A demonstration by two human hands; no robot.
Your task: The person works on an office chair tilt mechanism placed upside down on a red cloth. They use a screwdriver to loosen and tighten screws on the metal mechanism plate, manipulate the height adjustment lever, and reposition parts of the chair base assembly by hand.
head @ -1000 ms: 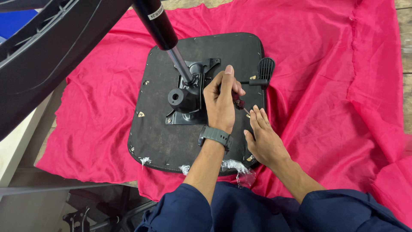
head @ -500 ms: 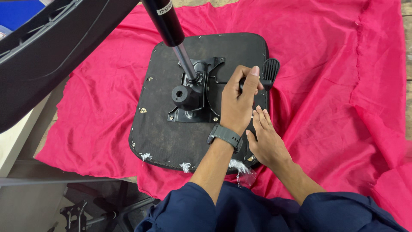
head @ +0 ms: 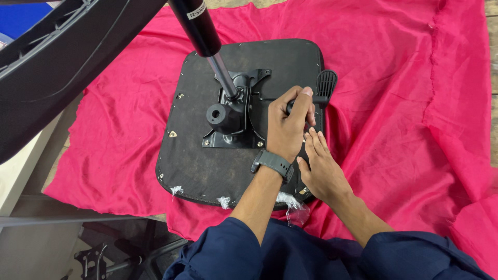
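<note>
An upturned black chair seat (head: 197,161) lies on a red cloth (head: 394,103). A black metal mechanism plate (head: 236,122) is bolted to its middle, and a gas cylinder (head: 199,26) rises from it. My left hand (head: 288,127), with a dark watch on the wrist, is shut on a dark tool handle just beside the black lever paddle (head: 326,83). My right hand (head: 321,171) lies flat on the seat's right edge. Its fingers are straight and touch the spot under my left hand. The tool's tip is hidden.
A large black chair part (head: 62,67) looms across the upper left. A pale surface edge (head: 21,176) runs down the left, and dark metal parts (head: 98,259) sit on the floor below. Torn plastic scraps (head: 290,202) cling to the seat's near rim.
My left hand has moved right, from over the mechanism plate to the seat's right side by the lever paddle. My right hand has stayed on the seat edge.
</note>
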